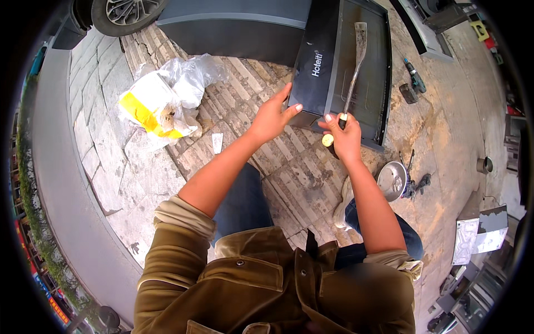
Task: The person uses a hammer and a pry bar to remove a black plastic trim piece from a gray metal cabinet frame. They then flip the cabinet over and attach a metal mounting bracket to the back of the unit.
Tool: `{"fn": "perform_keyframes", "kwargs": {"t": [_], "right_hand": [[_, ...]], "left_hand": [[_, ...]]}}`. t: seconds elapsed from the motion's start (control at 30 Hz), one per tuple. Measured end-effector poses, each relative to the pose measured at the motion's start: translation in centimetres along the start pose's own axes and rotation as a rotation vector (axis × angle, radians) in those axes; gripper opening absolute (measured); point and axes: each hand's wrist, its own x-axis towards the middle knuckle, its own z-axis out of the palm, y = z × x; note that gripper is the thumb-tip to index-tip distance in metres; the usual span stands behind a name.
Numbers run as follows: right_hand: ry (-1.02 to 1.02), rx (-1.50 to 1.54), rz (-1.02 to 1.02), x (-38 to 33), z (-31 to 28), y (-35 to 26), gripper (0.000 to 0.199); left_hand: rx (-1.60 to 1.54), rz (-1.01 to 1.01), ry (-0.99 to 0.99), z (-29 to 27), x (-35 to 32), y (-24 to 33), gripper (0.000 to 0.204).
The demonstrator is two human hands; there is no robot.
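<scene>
My olive-brown jacket (261, 289) filled the bottom of the view, its sleeves pushed up above my elbows, and my blue-trousered knees showed just beyond it over the worn stone paving (289, 167). My right hand (346, 138) was closed around the black handle of a long flat metal scraper (354, 72), fingers wrapped tight with a yellowish end cap showing at the near side of my fist; the tool's shaft ran away from me and its broad blade lay on the inside of the black metal tray (339, 67). My left hand (272, 117) was open, fingers spread and extended, resting against the near left corner of that same tray, holding nothing but pressed to its side wall. The tray sat on the paving right in front of my hands, tilted slightly, with its rim raised all round. Just right of my right forearm stood a small round metal bowl (392, 179) with a few dark tools beside it. To my left lay a crumpled clear plastic bag (167, 94) with something yellow and white inside. Farther off, a cordless drill (414, 75) lay on the ground right of the tray, and a car wheel (125, 12) showed at the top edge.
</scene>
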Motion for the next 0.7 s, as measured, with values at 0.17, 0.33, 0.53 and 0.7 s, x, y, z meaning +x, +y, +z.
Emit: {"fn": "perform_keyframes", "kwargs": {"t": [0.17,0.33,0.53,0.7], "right_hand": [[-0.101,-0.034,0.261,-11.5,-5.3,-4.3,0.027],[-0.37,0.094,0.56,-20.3,-8.1,-8.4,0.038],[-0.399,0.236,0.608,-22.0,-5.5,-8.5,0.049],[-0.389,0.483,0.706,-21.6,-4.0,-7.9,0.043]], "left_hand": [[-0.08,-0.051,-0.088,-0.2,-6.8,7.3,0.059],[-0.943,-0.659,-0.37,3.1,-9.2,10.3,0.051],[-0.993,-0.695,-0.317,4.1,-9.3,8.7,0.031],[-0.92,-0.726,-0.288,3.8,-8.8,7.3,0.024]]}}
